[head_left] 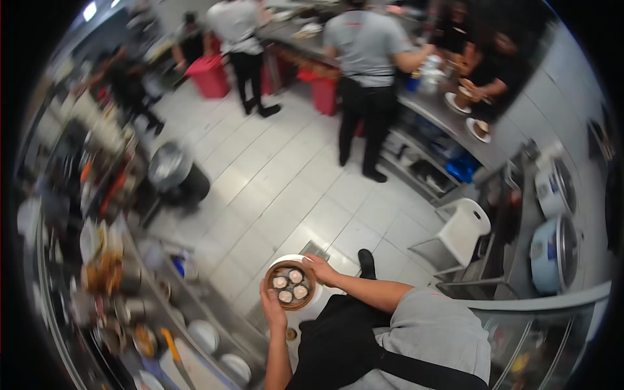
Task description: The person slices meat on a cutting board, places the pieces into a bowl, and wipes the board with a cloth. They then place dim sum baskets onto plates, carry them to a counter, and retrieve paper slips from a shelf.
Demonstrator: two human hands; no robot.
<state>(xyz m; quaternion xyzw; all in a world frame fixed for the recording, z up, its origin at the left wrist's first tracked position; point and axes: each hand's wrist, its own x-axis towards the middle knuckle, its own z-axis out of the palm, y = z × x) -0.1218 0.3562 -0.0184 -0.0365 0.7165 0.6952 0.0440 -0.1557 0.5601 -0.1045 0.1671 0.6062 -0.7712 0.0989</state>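
A round bamboo steamer basket (pixel 290 307) sits on a white plate (pixel 316 300) in front of my apron. Inside the basket are several dumplings (pixel 296 276) with pale pinkish tops and dark sides. My left hand (pixel 273 308) is closed around the near left side of the basket and plate. On the far right side, my right hand (pixel 321 270) grips the plate's rim, beside the basket wall. The fingers under the plate are hidden.
A lined black bin (pixel 179 172) stands ahead left. To the left runs a counter with a knife (pixel 175 351) and containers. A white chair (pixel 458 234) and rice cookers (pixel 552 253) are at right. Several people work ahead; one in grey (pixel 367 49) faces a counter with plates (pixel 479 130).
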